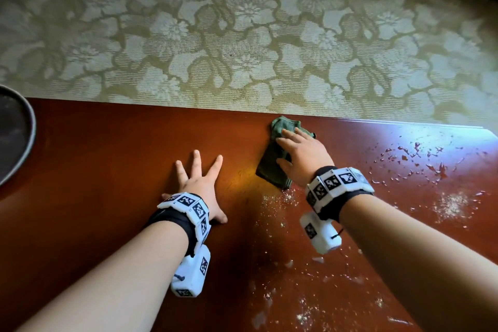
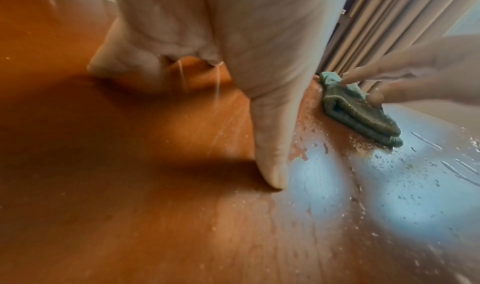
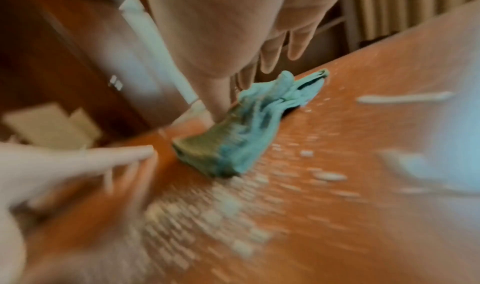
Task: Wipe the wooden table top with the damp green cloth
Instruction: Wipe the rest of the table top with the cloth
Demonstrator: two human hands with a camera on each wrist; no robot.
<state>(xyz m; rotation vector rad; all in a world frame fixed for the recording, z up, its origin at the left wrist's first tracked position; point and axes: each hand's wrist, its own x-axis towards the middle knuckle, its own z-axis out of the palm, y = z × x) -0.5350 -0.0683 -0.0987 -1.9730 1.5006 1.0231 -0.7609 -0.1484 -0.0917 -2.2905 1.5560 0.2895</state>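
The two bare forearms come in from the bottom of the head view, each with a band of black-and-white markers at the wrist. The left hand [image 1: 200,186] lies flat on the wooden table top [image 1: 107,164], fingers straight and spread, thumb out to the side; it holds nothing. In the left wrist view its thumb tip presses the wood.

The right hand [image 1: 301,155] is over the green cloth [image 1: 275,162], fingers straight and slightly spread. Seen from the left wrist, two fingertips [image 2: 375,97] touch the top of the cloth; the right wrist view is smeared by motion blur, and there the thumb reaches down to the near end of the cloth while other fingers hover above it. The fingers do not curl round it.

The cloth is folded into a crumpled strip and lies on the table near the far edge, right of the left hand and apart from it. Pale crumbs [image 1: 280,197] sit just by its near end, and more crumbs and water drops [image 1: 420,156] are scattered over the right part of the table. A dark round tray [image 1: 16,137] shows at the left edge. Beyond the table is a flowered carpet [image 1: 242,35].
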